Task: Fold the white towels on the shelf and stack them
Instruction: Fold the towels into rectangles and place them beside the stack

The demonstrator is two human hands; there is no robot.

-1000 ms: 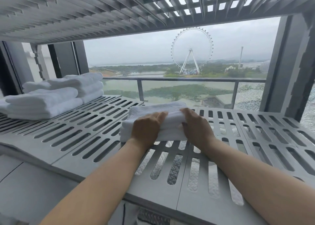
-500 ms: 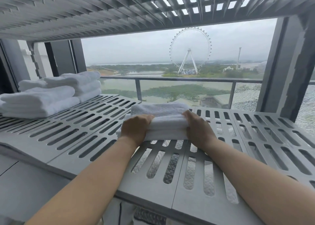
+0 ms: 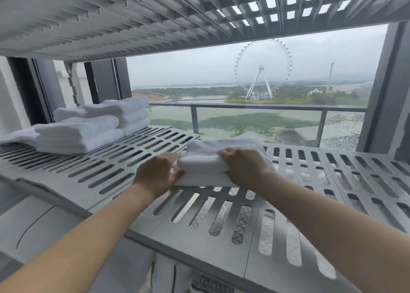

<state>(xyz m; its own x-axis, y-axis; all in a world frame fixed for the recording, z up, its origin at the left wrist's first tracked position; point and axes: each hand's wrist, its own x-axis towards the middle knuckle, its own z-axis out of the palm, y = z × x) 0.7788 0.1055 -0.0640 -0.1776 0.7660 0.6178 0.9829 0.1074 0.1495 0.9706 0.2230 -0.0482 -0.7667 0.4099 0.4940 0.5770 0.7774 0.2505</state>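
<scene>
A folded white towel (image 3: pixel 206 159) lies on the grey slotted shelf (image 3: pixel 111 177), near its middle. My left hand (image 3: pixel 158 172) grips the towel's left end, fingers tucked under and around the edge. My right hand (image 3: pixel 241 166) holds the right part of the towel from the front, fingers curled over its top fold. At the far left of the shelf stands a stack of folded white towels (image 3: pixel 77 135), with a second stack of folded towels (image 3: pixel 124 115) just behind it.
Another slotted shelf (image 3: pixel 111 21) hangs close overhead. A grey upright post (image 3: pixel 388 88) stands at the right. Behind the shelf is a window with a balcony railing (image 3: pixel 255 108). White bedding shows through the slots below.
My hands have shifted the folded towel slightly left along the shelf. My left hand has slid from the towel's top to its left end. The camera has turned a little.
</scene>
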